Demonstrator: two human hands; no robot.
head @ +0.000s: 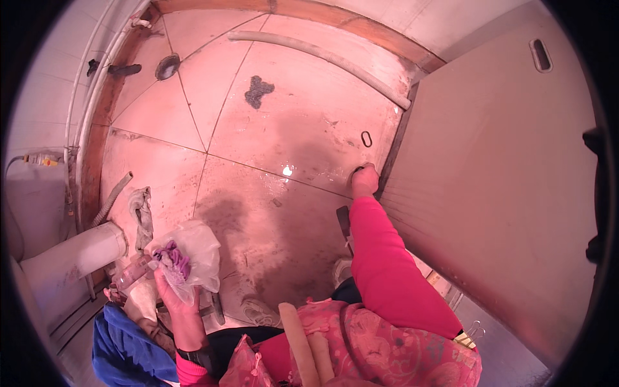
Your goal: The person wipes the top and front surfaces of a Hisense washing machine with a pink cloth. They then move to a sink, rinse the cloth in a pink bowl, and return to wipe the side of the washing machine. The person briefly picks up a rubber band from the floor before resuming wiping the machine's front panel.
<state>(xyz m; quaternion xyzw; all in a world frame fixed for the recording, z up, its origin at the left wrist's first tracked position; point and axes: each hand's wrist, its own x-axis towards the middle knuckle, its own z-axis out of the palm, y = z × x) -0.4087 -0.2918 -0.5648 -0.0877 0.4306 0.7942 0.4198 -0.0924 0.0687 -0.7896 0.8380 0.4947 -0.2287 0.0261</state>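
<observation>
My left hand holds up a clear plastic bag, its mouth spread wide. Inside it lies a bunched purple item, perhaps soft fabric. My right arm reaches down to the wet tiled floor, and my right hand is curled beside the foot of a large panel. A small dark object pokes out from its fingers; most of it is hidden. Just beyond that hand, a dark oval ring lies on the tiles.
A ribbed hose runs along the far wall. Near the floor drain lies a dark, ragged patch. To the left are a white pipe, a grey rag, a clear bottle and a blue towel.
</observation>
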